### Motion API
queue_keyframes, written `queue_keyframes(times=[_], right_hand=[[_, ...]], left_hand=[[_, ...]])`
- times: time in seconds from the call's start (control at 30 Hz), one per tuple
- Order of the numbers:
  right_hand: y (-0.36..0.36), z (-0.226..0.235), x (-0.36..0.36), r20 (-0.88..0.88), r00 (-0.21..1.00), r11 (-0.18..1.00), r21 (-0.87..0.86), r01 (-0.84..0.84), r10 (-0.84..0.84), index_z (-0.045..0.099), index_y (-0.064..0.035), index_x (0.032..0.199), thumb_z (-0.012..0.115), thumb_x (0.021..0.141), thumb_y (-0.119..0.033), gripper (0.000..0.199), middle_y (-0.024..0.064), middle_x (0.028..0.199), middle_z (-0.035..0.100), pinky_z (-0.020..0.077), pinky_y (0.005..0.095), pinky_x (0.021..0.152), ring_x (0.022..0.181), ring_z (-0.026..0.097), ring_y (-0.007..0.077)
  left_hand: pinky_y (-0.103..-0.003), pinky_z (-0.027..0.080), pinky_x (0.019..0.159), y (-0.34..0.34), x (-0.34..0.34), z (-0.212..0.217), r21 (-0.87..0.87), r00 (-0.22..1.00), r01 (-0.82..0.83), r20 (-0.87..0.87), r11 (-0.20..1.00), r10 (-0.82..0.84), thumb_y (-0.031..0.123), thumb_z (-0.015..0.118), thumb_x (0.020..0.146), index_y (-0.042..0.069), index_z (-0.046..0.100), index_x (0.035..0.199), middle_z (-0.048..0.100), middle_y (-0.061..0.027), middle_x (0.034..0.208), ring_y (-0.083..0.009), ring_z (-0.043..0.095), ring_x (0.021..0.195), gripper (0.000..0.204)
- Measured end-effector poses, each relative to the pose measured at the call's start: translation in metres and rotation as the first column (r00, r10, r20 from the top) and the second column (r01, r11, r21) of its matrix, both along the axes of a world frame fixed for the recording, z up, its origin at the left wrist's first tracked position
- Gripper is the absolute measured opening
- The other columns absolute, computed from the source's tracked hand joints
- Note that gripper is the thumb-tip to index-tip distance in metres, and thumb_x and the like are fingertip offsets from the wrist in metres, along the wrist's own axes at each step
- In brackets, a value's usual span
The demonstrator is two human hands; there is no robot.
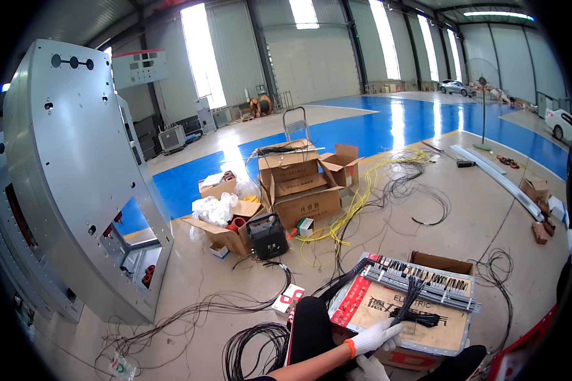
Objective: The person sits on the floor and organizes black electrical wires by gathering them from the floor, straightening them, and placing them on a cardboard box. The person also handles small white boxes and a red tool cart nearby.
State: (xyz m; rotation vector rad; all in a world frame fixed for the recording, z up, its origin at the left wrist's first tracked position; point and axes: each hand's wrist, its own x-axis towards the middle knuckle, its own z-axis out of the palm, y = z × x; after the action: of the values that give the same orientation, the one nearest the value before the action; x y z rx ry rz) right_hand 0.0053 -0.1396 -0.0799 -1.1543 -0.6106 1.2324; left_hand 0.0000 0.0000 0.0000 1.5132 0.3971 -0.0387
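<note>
Here at the bottom centre of the frame, your white-gloved left hand (pixel 376 336) is curled round a bundle of black wires (pixel 414 293), fingers closed on it, the strands fanning up and to the right over the printed carton (pixel 354 322). Your left forearm slants in from the lower edge, orange band (pixel 349 348) at the wrist, back of the hand upward. Just below, your right hand (pixel 370 368) sits by the lower edge, partly cut off; its grip you cannot tell.
</note>
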Motion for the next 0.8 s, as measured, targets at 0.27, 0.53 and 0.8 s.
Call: queue_keyframes(times=[0.27, 0.53, 0.8], right_hand=[[0.011, 0.046, 0.048, -0.263, 0.921, 0.773, 0.503, 0.385, -0.288, 0.045, -0.0102, 0.092, 0.052, 0.100, -0.038, 0.030, -0.0007, 0.072, 0.039, 0.0411, 0.0348, 0.067, 0.065, 0.040, 0.0166], [-0.013, 0.131, 0.141, -0.782, 0.411, 0.267, 0.318, 0.910, -0.469, 0.035, -0.0160, 0.078, 0.050, 0.104, -0.024, 0.031, -0.0071, 0.066, 0.024, 0.0252, 0.0196, 0.047, 0.053, 0.025, 0.0045], [-0.057, 0.030, 0.203, -0.213, 0.205, 0.157, 0.223, 0.962, -0.955, 0.056, -0.0033, 0.091, 0.053, 0.101, -0.026, 0.025, 0.0052, 0.083, 0.061, 0.0517, 0.0334, 0.064, 0.068, 0.059, 0.0143]], left_hand=[[-0.025, 0.047, 0.060, -0.019, -0.031, 0.052, -0.752, 0.962, -0.266, -0.168, 0.603, 0.216, 0.036, 0.050, 0.102, 0.002, 0.050, 0.125, 0.066, -0.0056, 0.086, -0.0105, 0.057, 0.067, 0.041], [-0.023, 0.040, 0.053, 0.020, -0.138, 0.008, -0.345, 0.866, 0.488, 0.076, 0.802, -0.494, 0.027, 0.056, 0.100, 0.003, 0.051, 0.125, 0.059, -0.0016, 0.079, -0.0071, 0.052, 0.062, 0.035], [-0.020, 0.042, 0.049, 0.091, -0.199, 0.080, 0.210, 0.922, -0.272, -0.224, 0.939, 0.317, 0.006, 0.065, 0.083, 0.000, 0.059, 0.120, 0.062, -0.0023, 0.081, -0.0062, 0.053, 0.058, 0.038]])
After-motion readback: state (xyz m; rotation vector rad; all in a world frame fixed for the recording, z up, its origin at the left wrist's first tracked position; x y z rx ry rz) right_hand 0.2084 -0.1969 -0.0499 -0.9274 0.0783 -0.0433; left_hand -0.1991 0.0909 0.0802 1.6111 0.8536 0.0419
